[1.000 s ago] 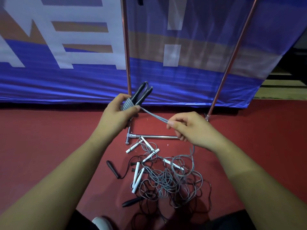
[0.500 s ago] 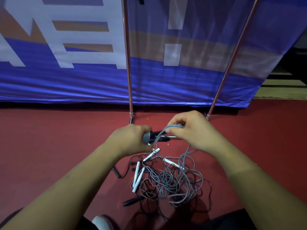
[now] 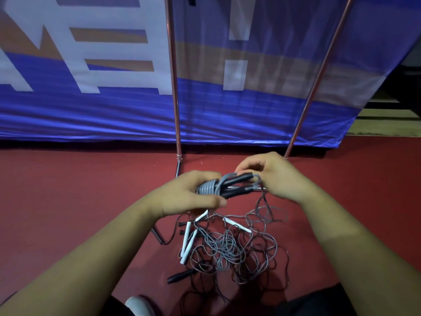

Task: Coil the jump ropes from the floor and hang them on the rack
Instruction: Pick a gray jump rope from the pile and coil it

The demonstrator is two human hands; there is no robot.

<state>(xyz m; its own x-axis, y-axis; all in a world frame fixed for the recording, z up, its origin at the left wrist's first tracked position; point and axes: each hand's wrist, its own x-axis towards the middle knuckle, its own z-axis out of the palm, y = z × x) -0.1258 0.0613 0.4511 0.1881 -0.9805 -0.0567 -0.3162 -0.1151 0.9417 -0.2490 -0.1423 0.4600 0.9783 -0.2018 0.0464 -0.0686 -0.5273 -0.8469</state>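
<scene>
Head cam showed both hands working one rope low over the dark red floor (image 3: 68, 201), right in front of the copper-coloured metal rack (image 3: 173, 92) w/ its two poles going up against the blue and white banner (image 3: 91, 115).

Left hand (image 3: 189, 195) was clenched around the grey cord wraps (image 3: 206, 188) wound round the pair of black foam-grip handles (image 3: 237, 185), thumb pressed underneath, prob so the turns didn't slip loose. Right hand (image 3: 273, 176) had its fingertips pinching a loop of the same grey cord by the far ends of the handles, looked like it was laying on another turn or tucking the end, can't tell which tbh. Handles lay roughly level, pointing to the right, which gave the free hand room to go around them.

A tail of cord ran down from the right hand into the tangled pile of grey and black ropes (image 3: 230, 249) on the floor just below, w/ several white handles (image 3: 188, 245) and a couple more black ones mixed in. So imo task was early: one rope nearly bundled, nothing hung that I could see, lots left to untangle. Risk was that tail dragging the whole mess up w/ it.
</scene>
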